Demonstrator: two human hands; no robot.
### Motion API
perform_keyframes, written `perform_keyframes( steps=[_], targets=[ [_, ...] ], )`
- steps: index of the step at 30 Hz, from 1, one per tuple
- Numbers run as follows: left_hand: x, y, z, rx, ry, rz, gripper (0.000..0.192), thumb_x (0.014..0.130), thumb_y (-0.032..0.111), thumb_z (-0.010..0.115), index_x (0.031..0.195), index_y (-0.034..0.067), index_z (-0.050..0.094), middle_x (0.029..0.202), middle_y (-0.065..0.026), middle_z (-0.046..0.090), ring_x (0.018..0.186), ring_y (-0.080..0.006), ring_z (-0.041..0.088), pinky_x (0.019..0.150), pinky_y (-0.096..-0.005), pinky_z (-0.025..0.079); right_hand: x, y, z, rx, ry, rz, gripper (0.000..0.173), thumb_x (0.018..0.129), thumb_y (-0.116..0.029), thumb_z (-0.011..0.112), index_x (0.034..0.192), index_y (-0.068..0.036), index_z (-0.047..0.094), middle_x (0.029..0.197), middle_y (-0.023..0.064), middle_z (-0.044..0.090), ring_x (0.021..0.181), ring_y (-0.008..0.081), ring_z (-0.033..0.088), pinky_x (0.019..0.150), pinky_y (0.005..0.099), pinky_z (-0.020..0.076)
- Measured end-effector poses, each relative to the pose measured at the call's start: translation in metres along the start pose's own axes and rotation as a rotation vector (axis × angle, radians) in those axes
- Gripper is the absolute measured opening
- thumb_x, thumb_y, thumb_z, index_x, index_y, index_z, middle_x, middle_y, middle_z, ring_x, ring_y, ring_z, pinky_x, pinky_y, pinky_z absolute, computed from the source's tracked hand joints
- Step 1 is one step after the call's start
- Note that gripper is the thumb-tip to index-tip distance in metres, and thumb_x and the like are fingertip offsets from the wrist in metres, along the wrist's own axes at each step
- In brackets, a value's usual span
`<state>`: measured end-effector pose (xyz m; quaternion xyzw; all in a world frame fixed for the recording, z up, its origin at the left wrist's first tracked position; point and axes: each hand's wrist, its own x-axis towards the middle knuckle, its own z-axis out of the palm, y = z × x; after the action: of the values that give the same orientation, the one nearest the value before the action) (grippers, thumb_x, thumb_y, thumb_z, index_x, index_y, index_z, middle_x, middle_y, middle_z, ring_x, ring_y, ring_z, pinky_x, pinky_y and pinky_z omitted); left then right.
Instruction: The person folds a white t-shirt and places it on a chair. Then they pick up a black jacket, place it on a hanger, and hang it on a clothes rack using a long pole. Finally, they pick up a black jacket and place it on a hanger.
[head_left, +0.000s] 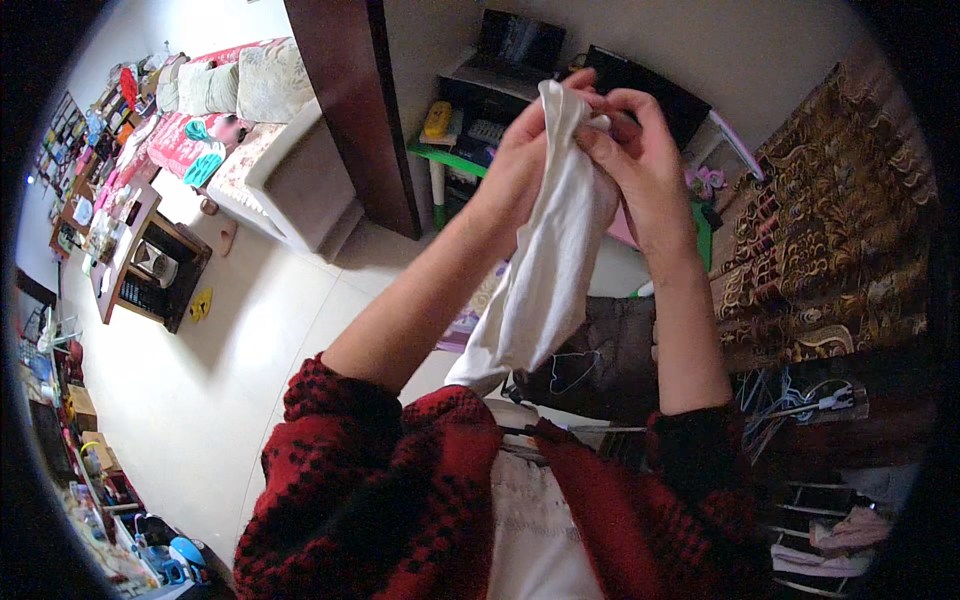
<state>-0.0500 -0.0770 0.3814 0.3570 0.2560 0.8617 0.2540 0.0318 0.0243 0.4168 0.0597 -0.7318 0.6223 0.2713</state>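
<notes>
A white cloth piece (559, 217), perhaps a small garment, hangs lengthwise in front of my chest from my raised hands. My left hand (525, 142) grips its upper edge, with the fingers partly behind the fabric. Close beside it, my right hand (637, 150) pinches the top right part between thumb and fingers. Fabric bunches between the two hands, and some fingertips are hidden there. The lower end of the cloth drapes down towards the front of my red and black knit sleeve (337, 420).
A dark padded seat (607, 337) with a wire hanger (576, 367) lies below. Several hangers (795, 405) and a rack with folded cloths (847, 536) are at right. Ahead stands a green-edged desk (457, 161). A person appears to be on the sofa (292, 180).
</notes>
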Motion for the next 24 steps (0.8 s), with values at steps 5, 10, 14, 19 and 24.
perform_keyframes(
  steps=[5, 10, 14, 19, 24],
  targets=[
    [0.001, 0.015, -0.028, 0.216, -0.032, -0.074, 0.054, 0.090, 0.024, 0.060, 0.138, 0.008, 0.039, 0.128, -0.0081, 0.051, 0.115, -0.0174, 0.050, 0.097, -0.0320, 0.040, 0.018, 0.004, -0.001, -0.117, 0.013, -0.040, 0.027, 0.082, -0.013, 0.071, 0.103, -0.003, 0.057, 0.093, 0.0064, 0.065, 0.084, 0.0104, 0.060, 0.076, 0.0237, 0.0487],
    [-0.038, 0.020, -0.069, 0.539, -0.186, -0.197, 0.089, 0.077, 0.041, 0.074, 0.143, 0.005, 0.028, 0.132, -0.0096, 0.046, 0.119, -0.0175, 0.044, 0.103, -0.0325, 0.033, 0.032, -0.004, -0.011, -0.406, 0.178, -0.269, 0.028, 0.081, -0.018, 0.072, 0.100, -0.002, 0.060, 0.085, 0.0066, 0.066, 0.076, 0.0113, 0.062, 0.072, 0.0248, 0.0494],
    [-0.056, 0.013, -0.100, 1.159, -0.037, -0.474, 0.048, 0.079, 0.025, 0.074, 0.119, 0.004, 0.057, 0.103, -0.0073, 0.064, 0.095, -0.0169, 0.059, 0.087, -0.0325, 0.046, 0.037, 0.005, -0.027, -0.437, 0.128, -0.326, 0.027, 0.087, -0.021, 0.066, 0.106, -0.003, 0.058, 0.092, 0.0029, 0.062, 0.085, 0.0092, 0.057, 0.079, 0.0228, 0.0451],
    [-0.036, 0.063, -0.122, 0.990, 0.231, -0.132, 0.022, 0.084, 0.009, 0.063, 0.105, 0.003, 0.061, 0.092, -0.0039, 0.063, 0.084, -0.0128, 0.060, 0.075, -0.0281, 0.049, 0.044, 0.026, -0.057, -0.550, 0.220, -0.213, 0.024, 0.088, -0.021, 0.063, 0.106, -0.005, 0.061, 0.091, 0.0028, 0.066, 0.081, 0.0109, 0.058, 0.077, 0.0250, 0.0465],
    [-0.005, 0.077, -0.081, 0.885, 0.163, 0.024, 0.024, 0.081, 0.012, 0.064, 0.103, 0.003, 0.061, 0.092, -0.0037, 0.063, 0.083, -0.0126, 0.060, 0.076, -0.0274, 0.048, 0.043, 0.037, -0.046, -0.308, 0.143, -0.211, 0.023, 0.093, -0.018, 0.055, 0.110, -0.004, 0.057, 0.099, 0.0034, 0.062, 0.093, 0.0109, 0.056, 0.085, 0.0250, 0.0436]
  ],
)
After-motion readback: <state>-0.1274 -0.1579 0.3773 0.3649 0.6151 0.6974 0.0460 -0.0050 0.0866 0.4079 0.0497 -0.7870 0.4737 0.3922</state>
